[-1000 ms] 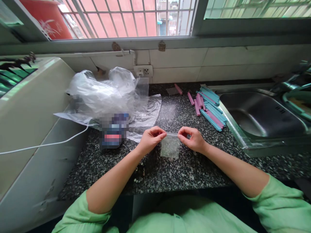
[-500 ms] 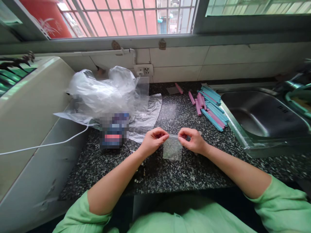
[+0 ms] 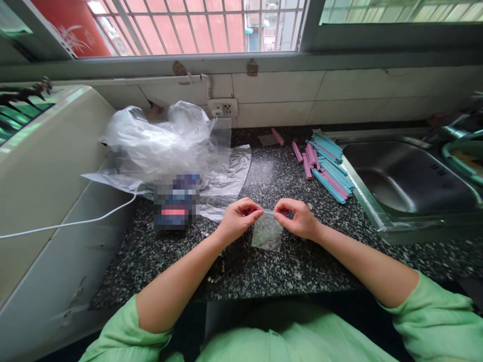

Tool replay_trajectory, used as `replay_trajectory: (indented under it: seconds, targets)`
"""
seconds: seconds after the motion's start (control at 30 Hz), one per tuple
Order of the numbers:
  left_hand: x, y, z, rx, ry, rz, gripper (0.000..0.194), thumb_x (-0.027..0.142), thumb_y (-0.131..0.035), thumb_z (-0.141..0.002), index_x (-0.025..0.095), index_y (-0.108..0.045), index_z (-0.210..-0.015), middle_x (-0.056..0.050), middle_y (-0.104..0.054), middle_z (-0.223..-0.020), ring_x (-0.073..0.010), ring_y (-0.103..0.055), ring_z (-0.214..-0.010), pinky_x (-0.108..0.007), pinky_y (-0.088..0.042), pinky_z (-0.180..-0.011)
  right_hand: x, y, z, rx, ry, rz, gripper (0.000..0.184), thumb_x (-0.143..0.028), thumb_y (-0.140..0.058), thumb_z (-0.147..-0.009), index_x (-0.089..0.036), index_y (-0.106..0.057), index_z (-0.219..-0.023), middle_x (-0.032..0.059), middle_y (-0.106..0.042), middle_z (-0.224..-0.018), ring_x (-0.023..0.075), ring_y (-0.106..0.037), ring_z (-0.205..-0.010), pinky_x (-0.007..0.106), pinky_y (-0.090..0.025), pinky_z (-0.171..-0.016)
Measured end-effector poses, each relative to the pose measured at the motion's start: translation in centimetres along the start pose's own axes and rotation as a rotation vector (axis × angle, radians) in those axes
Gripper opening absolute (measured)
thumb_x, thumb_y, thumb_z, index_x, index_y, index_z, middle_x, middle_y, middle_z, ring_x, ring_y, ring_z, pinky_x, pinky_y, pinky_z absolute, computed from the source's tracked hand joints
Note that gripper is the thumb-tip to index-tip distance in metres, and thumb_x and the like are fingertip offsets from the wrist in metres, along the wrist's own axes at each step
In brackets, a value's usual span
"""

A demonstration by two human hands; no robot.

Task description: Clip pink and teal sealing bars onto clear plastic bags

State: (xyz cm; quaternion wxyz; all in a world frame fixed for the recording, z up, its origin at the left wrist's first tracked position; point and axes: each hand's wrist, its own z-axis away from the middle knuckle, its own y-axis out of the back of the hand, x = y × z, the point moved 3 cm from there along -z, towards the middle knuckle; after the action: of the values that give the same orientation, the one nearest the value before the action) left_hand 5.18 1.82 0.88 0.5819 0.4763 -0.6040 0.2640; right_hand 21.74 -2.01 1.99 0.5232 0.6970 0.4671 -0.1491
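Note:
A small clear plastic bag (image 3: 267,234) hangs between my hands over the dark speckled counter. My left hand (image 3: 241,217) pinches the left end of its top edge between thumb and fingers. At the right end of that edge, my right hand (image 3: 296,217) is closed in a similar pinch. The bag looks flat and see-through; whether anything lies inside is hard to make out. Partly behind my left forearm, a small shiny chain-like item (image 3: 216,274) rests on the counter.
Crumpled clear plastic bags (image 3: 162,143) are heaped at the back left, beside a blurred-out phone-like object (image 3: 175,206) and a white cable (image 3: 101,217). Blue and pink strips (image 3: 332,171) lie in a pile near the steel sink (image 3: 411,173). A wall socket (image 3: 223,108) sits behind.
My right hand has shifted slightly left along the bag's top edge, closer to my left hand. The bag's lower part has swung a little. My left hand keeps its pinch.

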Motion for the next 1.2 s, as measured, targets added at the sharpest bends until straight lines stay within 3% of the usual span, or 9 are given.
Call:
replay_trajectory:
  seconds: [0.43,0.7,1.03,1.2]
  targets:
    - [0.2,-0.4,0.1,-0.032,0.009,-0.03,0.016,0.03,-0.062,-0.071,0.015,-0.067,-0.07,-0.001,-0.054,-0.062,-0.0105,-0.046,-0.058,-0.023,-0.036,-0.055,0.1,-0.2,0.0,-0.009,0.001,0.02,0.009,-0.018,-0.053,-0.076,-0.018,-0.052,-0.067,-0.0004,-0.053,-0.061,0.0103,-0.047,-0.056,0.023,-0.038,-0.054]
    - [-0.3,-0.7,0.3,-0.15,0.139,-0.07,0.017,0.03,-0.061,-0.069,0.014,-0.061,-0.065,0.002,-0.05,-0.058,-0.0089,-0.042,-0.054,-0.021,-0.034,-0.051,0.3,0.8,-0.2,0.139,-0.107,-0.056,0.013,-0.023,-0.051,-0.079,-0.018,-0.051,-0.067,-0.0014,-0.051,-0.059,0.0096,-0.046,-0.054,0.022,-0.039,-0.052]
    - [0.5,-0.7,0.3,-0.168,0.024,-0.173,0.016,0.026,-0.055,-0.074,0.015,-0.058,-0.062,0.001,-0.051,-0.06,-0.01,-0.044,-0.058,-0.022,-0.035,-0.054,0.6,1.0,-0.2,0.167,-0.16,-0.119,0.014,-0.029,-0.054,-0.079,-0.018,-0.054,-0.07,-0.0002,-0.055,-0.062,0.0107,-0.049,-0.056,0.023,-0.042,-0.054]
    - [0.7,-0.6,0.4,-0.173,0.042,-0.21,0.018,0.029,-0.056,-0.074,0.015,-0.058,-0.064,0.001,-0.051,-0.059,-0.0102,-0.043,-0.058,-0.021,-0.035,-0.052,0.3,1.6,-0.4,0.234,-0.153,-0.137,0.017,-0.03,-0.054,-0.078,-0.018,-0.053,-0.066,-0.0002,-0.054,-0.062,0.0105,-0.047,-0.056,0.023,-0.041,-0.054]
